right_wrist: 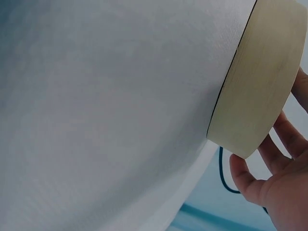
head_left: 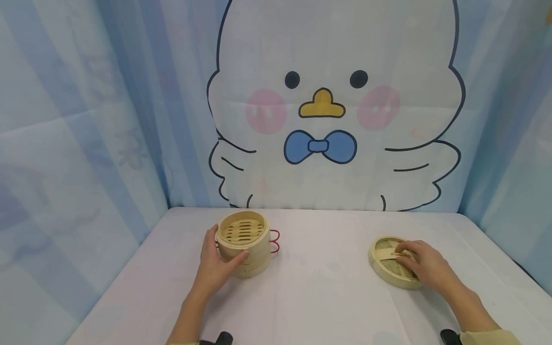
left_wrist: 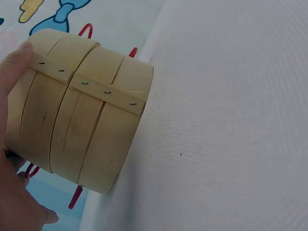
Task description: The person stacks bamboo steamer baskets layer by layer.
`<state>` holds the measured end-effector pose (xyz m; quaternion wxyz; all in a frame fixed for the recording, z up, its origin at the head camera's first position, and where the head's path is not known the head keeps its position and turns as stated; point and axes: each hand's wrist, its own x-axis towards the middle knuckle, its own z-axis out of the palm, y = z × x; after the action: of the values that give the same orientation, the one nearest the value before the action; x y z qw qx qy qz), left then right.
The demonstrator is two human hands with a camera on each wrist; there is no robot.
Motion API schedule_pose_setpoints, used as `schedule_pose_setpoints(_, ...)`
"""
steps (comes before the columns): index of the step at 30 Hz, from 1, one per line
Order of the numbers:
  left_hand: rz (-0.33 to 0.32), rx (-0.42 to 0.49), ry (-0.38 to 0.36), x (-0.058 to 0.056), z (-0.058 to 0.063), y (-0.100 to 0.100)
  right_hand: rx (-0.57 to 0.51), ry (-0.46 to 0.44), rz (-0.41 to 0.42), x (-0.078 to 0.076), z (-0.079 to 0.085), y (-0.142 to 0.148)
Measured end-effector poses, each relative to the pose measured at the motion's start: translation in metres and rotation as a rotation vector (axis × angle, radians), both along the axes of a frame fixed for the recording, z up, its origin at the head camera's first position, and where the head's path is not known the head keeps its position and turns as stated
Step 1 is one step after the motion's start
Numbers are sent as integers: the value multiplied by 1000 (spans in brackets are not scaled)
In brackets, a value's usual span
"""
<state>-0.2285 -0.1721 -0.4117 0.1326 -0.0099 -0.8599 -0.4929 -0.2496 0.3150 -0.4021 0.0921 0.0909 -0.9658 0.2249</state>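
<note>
A round bamboo steamer [head_left: 254, 261] of two stacked tiers stands upright on the left of the white table. Its slatted top [head_left: 244, 232] is uncovered, and red loops [head_left: 274, 235] stick out from its sides. My left hand [head_left: 217, 268] holds the steamer, thumb on the near side of the rim and fingers round the far left side. In the left wrist view, stapled bands [left_wrist: 94, 89] run down the wall. To the right, the woven bamboo lid [head_left: 388, 269] lies top up on the table, and my right hand [head_left: 427, 266] pinches its middle strip from above.
The white-covered table [head_left: 319, 287] spreads between the steamer and the lid. Behind it hangs a curtain [head_left: 321, 182] with a cartoon bird; blue curtains [head_left: 77, 143] flank both sides. Dark straps [head_left: 223, 338] sit near the wrists.
</note>
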Motion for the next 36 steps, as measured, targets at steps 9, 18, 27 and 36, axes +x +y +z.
schedule_pose_setpoints(9, 4, -3, -1, 0, 0, 1, -43, -18, -24, 1, 1, -1)
schedule_pose_setpoints(18, 13, -17, -7, 1, 0, 2, -86, 42, -8, 2, 2, -4)
schedule_pose_setpoints(27, 15, -12, -3, 1, 1, 1, -132, 82, 4, 2, 9, -15)
schedule_pose_setpoints(36, 21, -5, -15, 1, 1, 2, -173, 49, -21, 2, 19, -30)
